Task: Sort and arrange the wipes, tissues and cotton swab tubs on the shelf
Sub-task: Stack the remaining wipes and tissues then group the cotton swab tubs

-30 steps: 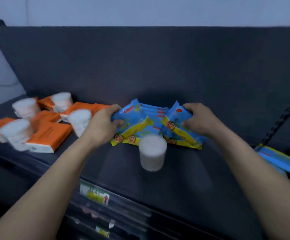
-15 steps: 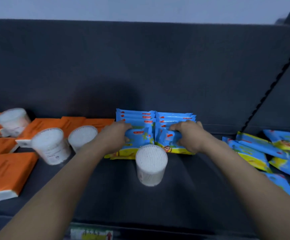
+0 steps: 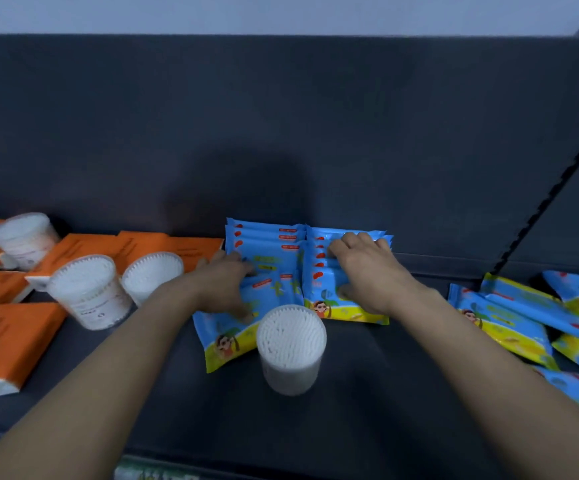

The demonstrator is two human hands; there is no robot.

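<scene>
Two rows of blue and yellow wipes packs stand side by side against the shelf's back wall, a left row (image 3: 267,249) and a right row (image 3: 350,308). My left hand (image 3: 225,282) lies on the left row with spread fingers, and the front pack there has slid askew toward me. My right hand (image 3: 364,268) grips the right row, fingers hooked over the packs' top edges and thumb on the front face. A white cotton swab tub (image 3: 291,344) stands upright just in front of the packs, between my forearms.
Three more swab tubs (image 3: 87,289) (image 3: 151,275) (image 3: 21,237) sit at the left among orange tissue packs (image 3: 4,341) (image 3: 163,247). Loose wipes packs (image 3: 520,317) lie in a heap at the right. The dark shelf (image 3: 367,410) has a raised back wall.
The view swung right and closer. My hands pushed the bunched wipes back into two upright rows at the wall; my right fingers moved up to the packs' tops, and the left front pack slipped askew.
</scene>
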